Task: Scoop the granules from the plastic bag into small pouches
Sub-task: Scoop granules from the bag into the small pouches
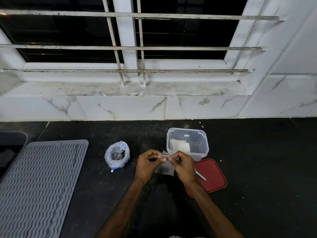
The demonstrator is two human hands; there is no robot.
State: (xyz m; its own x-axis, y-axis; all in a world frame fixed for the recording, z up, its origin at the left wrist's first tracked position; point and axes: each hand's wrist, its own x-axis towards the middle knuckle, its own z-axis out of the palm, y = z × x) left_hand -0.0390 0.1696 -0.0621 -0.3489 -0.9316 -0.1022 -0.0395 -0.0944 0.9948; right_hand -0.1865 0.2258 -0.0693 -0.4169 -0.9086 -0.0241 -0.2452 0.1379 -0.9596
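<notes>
Lower centre of frame: we note the left hand (148, 162) and right hand (184, 166) close together over the black countertop (257, 169). Each pinches the top edge of a small clear pouch (163, 156) between thumb and curled fingers. The pouch body hangs below, between the two hands. We cannot tell whether its mouth is open or sealed.

Left of the hands and apart from them: plastic bag (117, 160), standing, rim rolled open, dark granules (118, 154) at the bottom.

Just behind the right hand: clear plastic container (204, 143), open-topped, white pouches (179, 145) inside.

Lower right of the hands: red lid (214, 172) flat on the counter. A pale green scoop (200, 176) rests on it, partly hidden by the right wrist.

Lower left: grey ribbed mat (39, 182). Barred window (120, 47) across the top of the frame
</notes>
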